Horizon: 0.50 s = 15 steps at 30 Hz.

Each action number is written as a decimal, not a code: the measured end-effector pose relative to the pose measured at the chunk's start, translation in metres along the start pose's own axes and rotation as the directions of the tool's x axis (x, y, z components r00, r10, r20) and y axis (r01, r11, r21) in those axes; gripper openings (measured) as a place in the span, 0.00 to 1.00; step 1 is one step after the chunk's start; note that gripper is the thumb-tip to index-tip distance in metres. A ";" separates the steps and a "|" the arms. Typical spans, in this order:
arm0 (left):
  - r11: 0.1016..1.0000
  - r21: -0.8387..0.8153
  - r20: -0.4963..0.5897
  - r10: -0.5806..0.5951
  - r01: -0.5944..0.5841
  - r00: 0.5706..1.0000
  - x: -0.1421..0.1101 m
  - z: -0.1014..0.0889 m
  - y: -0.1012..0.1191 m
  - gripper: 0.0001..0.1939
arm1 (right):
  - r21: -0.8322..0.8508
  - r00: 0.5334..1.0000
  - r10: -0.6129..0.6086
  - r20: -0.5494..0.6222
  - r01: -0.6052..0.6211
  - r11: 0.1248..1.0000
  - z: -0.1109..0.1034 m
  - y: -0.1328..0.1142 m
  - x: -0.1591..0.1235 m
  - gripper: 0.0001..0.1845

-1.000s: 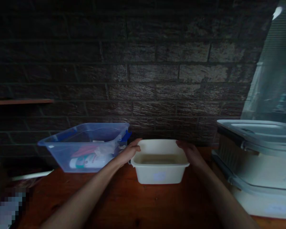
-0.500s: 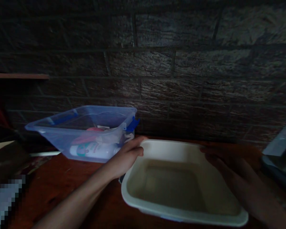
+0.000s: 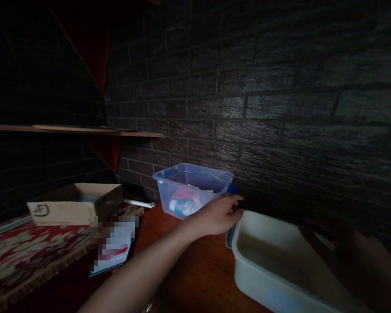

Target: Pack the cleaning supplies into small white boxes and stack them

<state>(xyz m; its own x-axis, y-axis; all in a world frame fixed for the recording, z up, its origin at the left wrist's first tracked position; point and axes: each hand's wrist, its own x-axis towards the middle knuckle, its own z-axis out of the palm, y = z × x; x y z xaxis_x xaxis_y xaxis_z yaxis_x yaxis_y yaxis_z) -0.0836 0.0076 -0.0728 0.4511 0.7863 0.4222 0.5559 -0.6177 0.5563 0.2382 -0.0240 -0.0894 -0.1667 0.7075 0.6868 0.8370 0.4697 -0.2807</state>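
A cream plastic tub [image 3: 263, 269] with a pale label stands on the wooden table at the lower right, its inside in shadow. My left hand [image 3: 221, 214] is at the tub's far left corner, thumb and index finger apart with no rim visible between them. Over the tub's right side is my right hand [image 3: 348, 243], dark and smeared, so its fingers do not show clearly. Just beyond my left hand sits a clear bluish plastic bin [image 3: 195, 174], holding a white bottle [image 3: 182, 206] and something pink [image 3: 185, 192].
A cardboard box [image 3: 63, 213] rests on red patterned cloth [image 3: 26, 252] at the left. A dark-edged flat item [image 3: 117, 248], partly pixelated, lies near the wooden table [image 3: 195, 269]. Above, a shelf [image 3: 127, 132] juts out; a dark brick wall [image 3: 263, 117] stands behind.
My view has swung left, bringing the cardboard box and shelf into sight. The tub first came closer, then shifted to the lower right. My left hand has come off the rim it gripped.
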 end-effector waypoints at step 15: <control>0.677 0.544 0.259 -0.698 0.496 0.668 0.044 -0.162 -0.132 0.17 | 0.171 0.583 -0.282 0.762 0.238 0.956 0.212 -0.210 0.213 0.15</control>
<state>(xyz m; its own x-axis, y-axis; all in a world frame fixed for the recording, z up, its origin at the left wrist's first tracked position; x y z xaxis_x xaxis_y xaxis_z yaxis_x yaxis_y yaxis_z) -0.2503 0.1263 -0.0112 0.0940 0.9518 -0.2919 0.9798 -0.0364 0.1969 -0.0842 0.1399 -0.0264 -0.7303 0.6824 -0.0321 0.6712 0.7080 -0.2195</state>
